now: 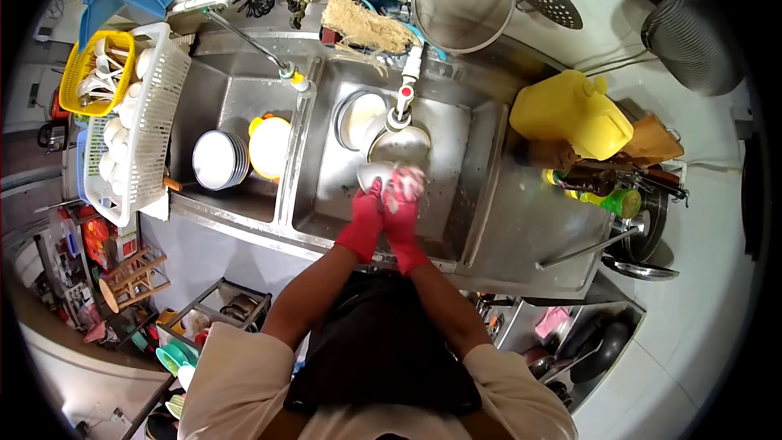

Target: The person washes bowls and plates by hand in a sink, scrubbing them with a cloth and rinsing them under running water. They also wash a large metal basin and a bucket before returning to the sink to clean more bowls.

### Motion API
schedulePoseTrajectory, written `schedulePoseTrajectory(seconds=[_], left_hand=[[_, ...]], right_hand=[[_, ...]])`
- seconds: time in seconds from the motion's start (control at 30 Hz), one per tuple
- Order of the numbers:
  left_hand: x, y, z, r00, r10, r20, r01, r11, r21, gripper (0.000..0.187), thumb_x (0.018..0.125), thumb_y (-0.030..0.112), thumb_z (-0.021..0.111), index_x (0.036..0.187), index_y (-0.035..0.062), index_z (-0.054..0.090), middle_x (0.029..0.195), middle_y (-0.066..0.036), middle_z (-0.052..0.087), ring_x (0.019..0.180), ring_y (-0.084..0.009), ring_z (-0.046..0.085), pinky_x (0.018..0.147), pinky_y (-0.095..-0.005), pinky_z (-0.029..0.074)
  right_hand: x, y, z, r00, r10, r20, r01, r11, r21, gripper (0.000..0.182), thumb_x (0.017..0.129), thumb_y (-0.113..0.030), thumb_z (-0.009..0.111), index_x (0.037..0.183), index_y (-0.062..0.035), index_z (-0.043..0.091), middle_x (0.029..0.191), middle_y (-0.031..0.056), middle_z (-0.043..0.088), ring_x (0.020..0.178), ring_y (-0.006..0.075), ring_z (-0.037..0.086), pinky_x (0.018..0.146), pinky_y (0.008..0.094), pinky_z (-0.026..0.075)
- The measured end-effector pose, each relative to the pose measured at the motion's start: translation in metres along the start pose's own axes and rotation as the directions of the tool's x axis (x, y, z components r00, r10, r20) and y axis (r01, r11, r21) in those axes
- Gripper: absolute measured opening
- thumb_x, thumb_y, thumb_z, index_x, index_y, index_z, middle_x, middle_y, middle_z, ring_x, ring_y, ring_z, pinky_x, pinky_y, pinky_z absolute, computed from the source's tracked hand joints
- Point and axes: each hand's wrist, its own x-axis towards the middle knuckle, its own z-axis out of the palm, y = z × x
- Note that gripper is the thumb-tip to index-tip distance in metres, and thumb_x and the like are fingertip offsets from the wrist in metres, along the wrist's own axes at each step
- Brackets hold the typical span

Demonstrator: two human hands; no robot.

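Both my hands wear red rubber gloves and work over the right sink basin (444,195). My left hand (364,222) is closed on the edge of a small white bowl (372,172). Pressed close beside it, my right hand (401,224) grips a pinkish-white, foamy scrubbing cloth (407,182) against the bowl's right side; motion blurs its outline. Just beyond them in the basin sits a round metal-rimmed bowl (399,147), under the tap (400,114). Left of it are stacked pale dishes (358,118). My fingers partly hide the white bowl.
The left basin holds stacked white plates (216,160) and a yellow-rimmed bowl (270,147). A white basket (151,126) of cups stands at far left, a yellow jug (562,114) on the right drainboard. A strainer (463,0) hangs behind the sink.
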Motion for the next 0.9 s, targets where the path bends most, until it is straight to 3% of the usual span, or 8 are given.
schedulePoseTrajectory(seconds=[0.13, 0.2, 0.4, 0.47, 0.53, 0.6, 0.87, 0.9], left_hand=[[-0.009, 0.010, -0.010, 0.999, -0.005, 0.052, -0.004, 0.984, 0.177, 0.024, 0.087, 0.014, 0.062, 0.107, 0.0017, 0.060, 0.095, -0.009, 0.065, 0.077, -0.0193, 0.063, 0.069, -0.0354, 0.053], [-0.022, 0.032, 0.000, 0.998, 0.053, 0.033, -0.057, 0.986, 0.156, 0.023, 0.086, 0.015, 0.064, 0.105, 0.0012, 0.062, 0.092, -0.009, 0.066, 0.074, -0.0194, 0.063, 0.067, -0.0352, 0.053], [-0.019, 0.071, 0.000, 0.990, -0.017, 0.138, -0.025, 0.954, 0.299, 0.031, 0.084, 0.024, 0.068, 0.107, 0.0037, 0.062, 0.090, -0.007, 0.066, 0.074, -0.0188, 0.062, 0.066, -0.0350, 0.052], [-0.018, 0.072, 0.000, 0.985, -0.066, 0.162, 0.005, 0.937, 0.350, 0.031, 0.082, 0.025, 0.069, 0.105, 0.0039, 0.063, 0.088, -0.006, 0.066, 0.073, -0.0180, 0.062, 0.065, -0.0345, 0.051], [-0.013, 0.071, 0.006, 0.993, 0.097, 0.068, -0.116, 0.912, 0.393, 0.024, 0.084, 0.022, 0.068, 0.098, 0.0023, 0.065, 0.083, -0.004, 0.066, 0.068, -0.0149, 0.060, 0.061, -0.0324, 0.049], [-0.009, 0.065, 0.004, 0.993, 0.116, 0.038, -0.122, 0.942, 0.313, 0.025, 0.084, 0.022, 0.068, 0.099, 0.0023, 0.066, 0.082, -0.004, 0.066, 0.067, -0.0139, 0.058, 0.060, -0.0318, 0.048], [-0.012, 0.067, -0.009, 0.995, 0.069, 0.073, -0.086, 0.960, 0.265, 0.025, 0.084, 0.021, 0.068, 0.101, 0.0027, 0.065, 0.086, -0.005, 0.066, 0.070, -0.0150, 0.060, 0.063, -0.0315, 0.050], [-0.003, 0.062, -0.017, 0.995, 0.075, 0.070, -0.087, 0.980, 0.181, 0.024, 0.084, 0.020, 0.067, 0.101, 0.0024, 0.065, 0.088, -0.006, 0.066, 0.071, -0.0152, 0.061, 0.064, -0.0316, 0.050]], right_hand=[[0.041, 0.014, 0.004, 0.924, -0.295, 0.243, 0.296, 0.955, 0.030, 0.035, 0.090, -0.017, 0.054, 0.123, -0.0070, 0.052, 0.119, 0.0141, 0.057, 0.109, 0.0277, 0.054, 0.097, 0.0403, 0.037], [0.057, 0.011, -0.008, 0.712, 0.382, 0.590, -0.678, 0.595, 0.432, 0.032, 0.091, -0.018, 0.054, 0.122, -0.0095, 0.052, 0.112, 0.0083, 0.060, 0.088, 0.0184, 0.059, 0.073, 0.0323, 0.050], [0.040, 0.043, -0.012, 0.817, 0.187, 0.546, -0.522, 0.642, 0.562, 0.017, 0.090, -0.020, 0.057, 0.093, -0.0045, 0.061, 0.087, 0.0038, 0.063, 0.072, 0.0127, 0.056, 0.053, 0.0284, 0.047], [0.058, 0.059, -0.014, 0.752, -0.488, 0.443, 0.490, 0.863, 0.119, 0.014, 0.089, -0.017, 0.057, 0.090, -0.0040, 0.061, 0.080, 0.0027, 0.063, 0.074, 0.0138, 0.057, 0.058, 0.0285, 0.049], [0.054, 0.060, -0.018, 0.735, -0.509, 0.448, 0.471, 0.858, 0.204, 0.016, 0.089, -0.017, 0.057, 0.096, -0.0029, 0.060, 0.086, 0.0005, 0.063, 0.082, 0.0112, 0.059, 0.070, 0.0242, 0.046], [0.044, 0.046, -0.015, 0.748, 0.067, 0.660, -0.505, 0.702, 0.501, 0.014, 0.088, -0.016, 0.059, 0.097, -0.0050, 0.060, 0.085, -0.0013, 0.063, 0.076, 0.0096, 0.057, 0.066, 0.0236, 0.046], [0.053, 0.047, -0.012, 0.862, -0.346, 0.371, 0.291, 0.936, 0.196, 0.017, 0.086, -0.018, 0.062, 0.094, -0.0025, 0.063, 0.079, 0.0030, 0.065, 0.072, 0.0104, 0.056, 0.066, 0.0285, 0.047], [0.049, 0.042, -0.017, 0.847, -0.194, 0.496, 0.029, 0.947, 0.320, 0.015, 0.086, -0.015, 0.062, 0.095, -0.0031, 0.064, 0.078, 0.0031, 0.064, 0.070, 0.0114, 0.057, 0.064, 0.0277, 0.047]])
